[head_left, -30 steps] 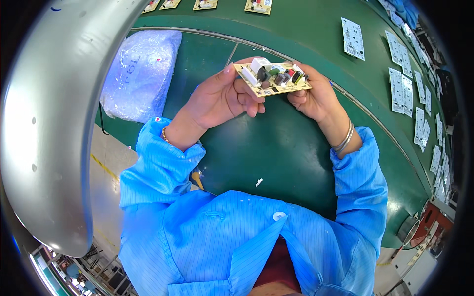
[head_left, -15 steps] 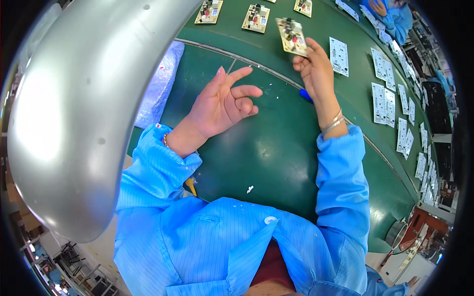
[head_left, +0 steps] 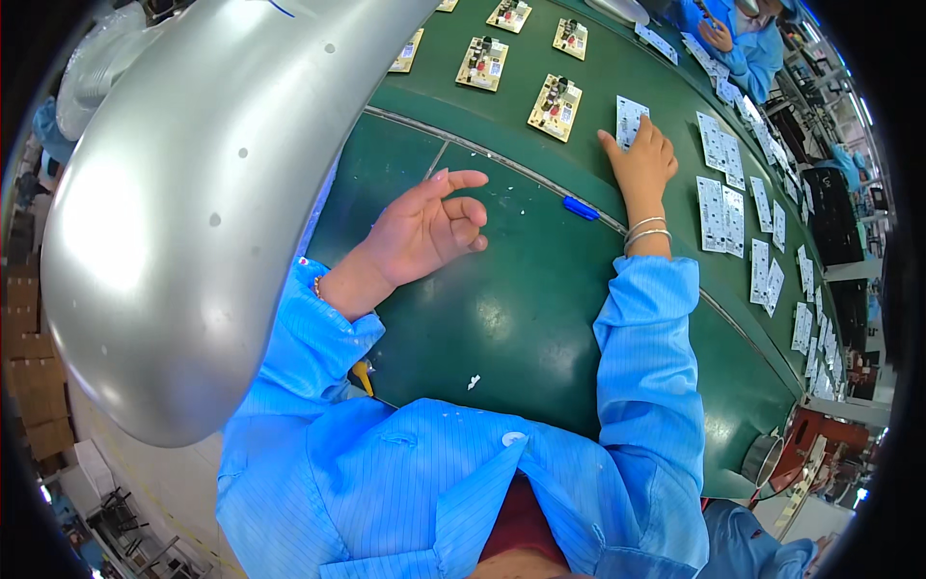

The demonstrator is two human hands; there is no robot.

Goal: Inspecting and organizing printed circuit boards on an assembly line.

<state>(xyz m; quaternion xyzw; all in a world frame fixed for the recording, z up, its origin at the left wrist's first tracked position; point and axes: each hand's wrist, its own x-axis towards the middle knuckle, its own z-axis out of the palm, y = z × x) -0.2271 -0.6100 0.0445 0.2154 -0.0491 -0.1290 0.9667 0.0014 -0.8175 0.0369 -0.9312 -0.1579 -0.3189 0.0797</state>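
Note:
My left hand point(head_left: 422, 234) is raised above the green bench top, palm turned inward, with its fingers loosely bent and nothing in them. Over on the right, my right hand point(head_left: 643, 172) reaches across the green belt, thumb and fingers apart around the near end of a white circuit board point(head_left: 631, 113). Whether the fingertips touch that board I cannot tell. To its left a tan circuit board point(head_left: 556, 106) with black, red and white parts lies flat on the belt. Another such tan board point(head_left: 483, 64) lies farther left.
Several white boards point(head_left: 721, 214) lie along the curving belt at right. A blue pen-like object point(head_left: 581, 207) rests by the metal seam. A large silver lamp-like housing point(head_left: 183, 232) covers the left side. Another person point(head_left: 738, 48) in blue works at the far right.
The tan board that my right hand held now lies on the belt, let go. My right hand has moved to the white board beside it. My left hand stays raised, nearly still.

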